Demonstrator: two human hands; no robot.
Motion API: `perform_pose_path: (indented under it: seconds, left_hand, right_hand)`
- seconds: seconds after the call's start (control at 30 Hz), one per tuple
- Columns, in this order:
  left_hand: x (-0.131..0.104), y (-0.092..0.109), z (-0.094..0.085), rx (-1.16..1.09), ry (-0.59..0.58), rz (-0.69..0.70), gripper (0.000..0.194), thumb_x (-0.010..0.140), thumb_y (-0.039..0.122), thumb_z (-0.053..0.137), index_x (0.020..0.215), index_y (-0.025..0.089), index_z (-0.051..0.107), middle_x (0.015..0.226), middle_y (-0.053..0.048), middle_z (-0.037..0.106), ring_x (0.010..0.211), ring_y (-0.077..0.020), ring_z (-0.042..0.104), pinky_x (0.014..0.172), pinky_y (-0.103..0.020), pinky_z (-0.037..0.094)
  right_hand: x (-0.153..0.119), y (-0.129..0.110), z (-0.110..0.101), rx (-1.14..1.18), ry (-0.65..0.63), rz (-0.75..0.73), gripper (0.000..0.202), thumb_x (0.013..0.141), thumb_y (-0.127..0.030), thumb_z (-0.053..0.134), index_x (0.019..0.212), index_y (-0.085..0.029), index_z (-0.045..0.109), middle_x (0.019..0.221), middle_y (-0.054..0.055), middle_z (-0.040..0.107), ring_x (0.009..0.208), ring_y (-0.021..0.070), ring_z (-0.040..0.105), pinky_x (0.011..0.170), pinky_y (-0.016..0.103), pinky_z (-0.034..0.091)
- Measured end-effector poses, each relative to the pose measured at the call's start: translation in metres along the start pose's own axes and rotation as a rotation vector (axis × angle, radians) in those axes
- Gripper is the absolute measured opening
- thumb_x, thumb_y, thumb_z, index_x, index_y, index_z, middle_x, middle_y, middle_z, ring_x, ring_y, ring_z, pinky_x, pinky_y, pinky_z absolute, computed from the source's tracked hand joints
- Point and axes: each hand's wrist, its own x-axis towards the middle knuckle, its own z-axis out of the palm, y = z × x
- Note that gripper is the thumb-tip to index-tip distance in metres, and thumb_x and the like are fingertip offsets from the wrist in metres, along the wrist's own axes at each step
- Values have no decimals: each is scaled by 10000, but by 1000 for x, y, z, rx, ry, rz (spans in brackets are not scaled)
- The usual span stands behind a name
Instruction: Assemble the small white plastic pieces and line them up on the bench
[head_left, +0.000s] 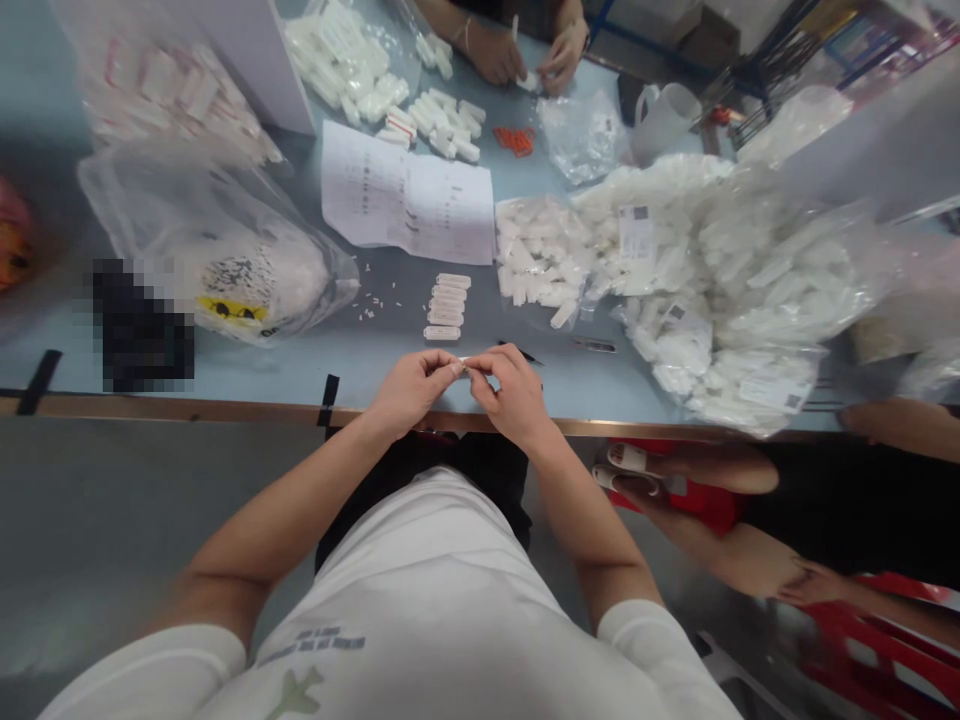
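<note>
Near the table's front edge, my left hand [421,385] and my right hand [510,388] meet fingertip to fingertip. Both pinch a small white piece [463,363], mostly hidden by the fingers, so its kind does not show. Just beyond them lies a short column of flat white plastic pieces [448,306], several of them side by side. Tiny white bits [369,312] are scattered to the left of that column. A dark thin tool [525,354] lies partly behind my right hand.
A printed paper [409,195] lies beyond the column. Clear bags of white parts [544,250] crowd the right, and a large plastic bag [262,280] stands left. Across the table, a co-worker's hands [499,55] work near orange pieces [514,140]. Another person sits at right.
</note>
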Motion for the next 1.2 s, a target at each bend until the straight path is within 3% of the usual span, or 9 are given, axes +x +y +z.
perform_pose_path:
  seconds: [0.37,0.5,0.6,0.73,0.9,1.2]
  left_hand:
    - [0,5,-2,73,27,32,319,831,500,646,833,185,692,652,27,567,595,-106,434,598,-242,343]
    - [5,1,-5,299,141,70,293,866,470,607,895,198,710,670,17,574,607,-127,455,617,-262,352]
    - [12,-11,-9,561,200,213,252,888,408,595,965,201,717,784,-24,641,735,-172,545,716,-286,395]
    - [19,-28,-8,810,163,303,316,917,423,586,1101,190,694,1037,-97,693,969,-249,607,838,-323,415]
    - [19,-35,-4,979,132,308,386,952,469,533,1187,193,667,1035,-122,690,908,-258,628,820,-347,407]
    - [21,-39,-4,1071,134,354,415,976,497,472,1178,199,680,1020,-122,700,903,-263,640,786,-352,401]
  right_hand:
    - [3,8,1,60,-29,24,125,925,-213,533,968,-202,651,958,66,644,918,183,610,792,326,530]
    - [5,21,-2,-7,-31,5,124,937,-205,522,968,-206,642,968,75,633,935,194,597,818,341,525]
    - [5,33,1,-95,-68,-83,143,948,-190,501,968,-202,642,956,92,619,955,215,577,854,366,521]
    - [3,41,12,-184,-120,-174,162,949,-156,483,964,-186,641,919,97,594,948,224,554,882,367,507]
    - [5,43,19,-244,-159,-208,169,949,-144,475,937,-181,640,910,101,573,922,232,530,888,385,482]
    - [8,39,18,-425,-189,-326,268,991,-160,378,903,-168,631,879,110,566,850,245,468,820,391,435]
